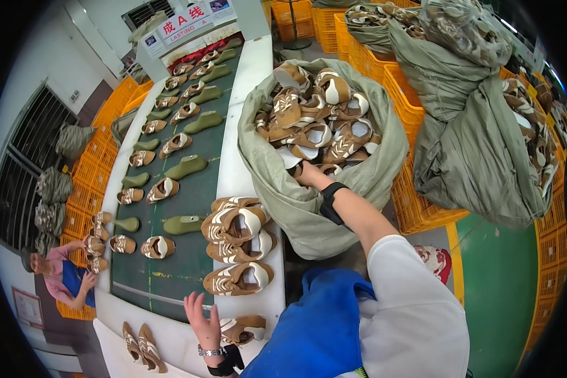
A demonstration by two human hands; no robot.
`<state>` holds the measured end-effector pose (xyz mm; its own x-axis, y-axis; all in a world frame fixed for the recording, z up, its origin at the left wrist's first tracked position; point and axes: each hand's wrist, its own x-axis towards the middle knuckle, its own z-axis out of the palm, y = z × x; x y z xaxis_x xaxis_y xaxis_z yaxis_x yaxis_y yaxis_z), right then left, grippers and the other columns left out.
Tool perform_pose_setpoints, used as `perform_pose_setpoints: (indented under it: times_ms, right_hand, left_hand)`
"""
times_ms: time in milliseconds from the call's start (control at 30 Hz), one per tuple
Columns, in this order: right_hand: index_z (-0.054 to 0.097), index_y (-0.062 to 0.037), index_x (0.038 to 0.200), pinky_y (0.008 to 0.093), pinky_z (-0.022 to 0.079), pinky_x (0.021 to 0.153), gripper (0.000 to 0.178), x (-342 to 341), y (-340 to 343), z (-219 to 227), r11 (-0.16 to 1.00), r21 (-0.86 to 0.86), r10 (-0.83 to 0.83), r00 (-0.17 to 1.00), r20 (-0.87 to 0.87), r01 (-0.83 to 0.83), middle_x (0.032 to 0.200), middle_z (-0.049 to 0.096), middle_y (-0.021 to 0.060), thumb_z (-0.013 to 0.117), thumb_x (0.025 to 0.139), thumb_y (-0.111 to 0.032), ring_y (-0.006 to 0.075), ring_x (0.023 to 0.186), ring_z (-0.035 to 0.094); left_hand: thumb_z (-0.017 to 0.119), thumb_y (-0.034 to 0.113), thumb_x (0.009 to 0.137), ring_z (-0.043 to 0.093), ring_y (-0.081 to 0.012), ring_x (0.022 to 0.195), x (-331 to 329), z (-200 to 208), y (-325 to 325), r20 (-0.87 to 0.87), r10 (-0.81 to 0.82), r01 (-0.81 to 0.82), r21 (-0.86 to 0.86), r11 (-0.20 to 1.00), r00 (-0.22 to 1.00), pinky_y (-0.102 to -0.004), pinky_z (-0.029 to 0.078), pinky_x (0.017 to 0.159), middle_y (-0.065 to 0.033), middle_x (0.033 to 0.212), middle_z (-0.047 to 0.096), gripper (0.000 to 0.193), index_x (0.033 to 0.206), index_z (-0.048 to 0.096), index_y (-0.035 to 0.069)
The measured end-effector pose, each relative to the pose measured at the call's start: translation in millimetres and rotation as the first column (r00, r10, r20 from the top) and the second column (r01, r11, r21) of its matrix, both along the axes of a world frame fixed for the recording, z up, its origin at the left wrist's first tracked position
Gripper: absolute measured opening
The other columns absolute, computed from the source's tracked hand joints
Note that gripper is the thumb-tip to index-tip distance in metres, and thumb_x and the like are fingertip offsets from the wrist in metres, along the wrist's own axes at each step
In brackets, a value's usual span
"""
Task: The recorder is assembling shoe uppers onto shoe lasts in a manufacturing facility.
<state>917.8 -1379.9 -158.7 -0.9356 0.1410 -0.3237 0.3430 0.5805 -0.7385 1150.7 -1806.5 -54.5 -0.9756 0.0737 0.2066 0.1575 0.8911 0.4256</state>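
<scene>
My right hand (309,174) reaches into a large grey-green woven sack (324,230) heaped with brown-and-white shoe uppers (315,135). Its fingers are down among the uppers, so what they hold, if anything, is hidden. Over the white ledge my left hand (205,326) hovers with fingers apart and nothing in it. Just beyond it, a stack of brown shoe uppers (233,227) with white stripes rests on the ledge. One more upper (242,329) lies right beside my left hand.
A dark green conveyor belt (148,277) carries rows of uppers and green shoe lasts (186,166). At the far left, a co-worker (69,277) handles uppers. A pair of shoes (143,348) lies at the near left. Orange crates (403,94) and full sacks (479,151) crowd the right.
</scene>
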Motion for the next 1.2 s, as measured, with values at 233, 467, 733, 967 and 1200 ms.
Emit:
perform_pose_setpoints:
  times_ms: [233, 467, 733, 967, 1200]
  right_hand:
    - [0.061, 0.0004, 0.09, 0.0364, 0.046, 0.073, 0.035, 11, 7, -10, 0.977, -0.102, -0.21, 0.926, -0.314, 0.187, 0.084, 0.062, 0.0186, 0.066, 0.071, -0.028, 0.0293, 0.086, 0.06]
    - [0.04, -0.0013, 0.12, 0.0267, 0.042, 0.084, 0.049, 98, 40, 120, 0.666, -0.745, -0.645, 0.469, -0.603, -0.043, 0.108, 0.054, 0.0087, 0.064, 0.078, -0.009, 0.0142, 0.101, 0.051]
    - [0.048, -0.0005, 0.115, 0.0258, 0.042, 0.08, 0.039, 130, -6, 177, 0.593, -0.687, -0.176, 0.766, -0.619, -0.42, 0.101, 0.056, 0.004, 0.059, 0.079, -0.011, 0.01, 0.092, 0.051]
    - [0.054, 0.0, 0.111, 0.0343, 0.045, 0.079, 0.044, 131, -108, 184, 0.564, 0.034, 0.628, 0.401, -0.667, -0.825, 0.099, 0.059, 0.0169, 0.065, 0.073, -0.019, 0.0292, 0.089, 0.057]
    - [0.052, -0.0008, 0.111, 0.0295, 0.048, 0.071, 0.039, 126, -102, 153, 0.652, -0.563, 0.259, 0.847, -0.465, -0.508, 0.094, 0.06, 0.0116, 0.056, 0.085, -0.03, 0.019, 0.085, 0.059]
  left_hand:
    - [0.063, 0.003, 0.071, 0.039, -0.0369, 0.117, -19, 34, 98, -0.101, -0.32, 0.322, 0.005, 0.947, 0.942, -0.0434, 0.031, 0.098, -0.0144, 0.117, 0.05, 0.038, 0.108, 0.054, 0.004]
    - [0.064, 0.003, 0.07, 0.04, -0.0371, 0.116, -12, 25, 89, -0.062, -0.37, 0.373, 0.041, 0.927, 0.927, -0.0443, 0.031, 0.098, -0.0137, 0.116, 0.051, 0.038, 0.107, 0.054, 0.004]
    - [0.067, 0.012, 0.071, 0.033, -0.0281, 0.125, -34, 64, 110, -0.038, -0.337, 0.275, 0.669, 0.69, 0.941, -0.0397, 0.027, 0.102, -0.0147, 0.135, 0.033, 0.076, 0.134, 0.025, 0.003]
    - [0.066, 0.019, 0.073, 0.046, -0.019, 0.111, -46, 82, 84, 0.051, -0.393, 0.103, 0.927, 0.362, 0.918, -0.0302, 0.036, 0.094, -0.0115, 0.12, 0.047, 0.067, 0.129, 0.034, 0.001]
    - [0.049, 0.042, 0.085, 0.045, -0.0233, 0.115, -10, 27, 15, 0.087, -0.09, -0.113, 0.932, -0.344, 0.992, -0.0395, 0.042, 0.093, -0.0092, 0.128, 0.042, 0.06, 0.13, 0.034, 0.006]
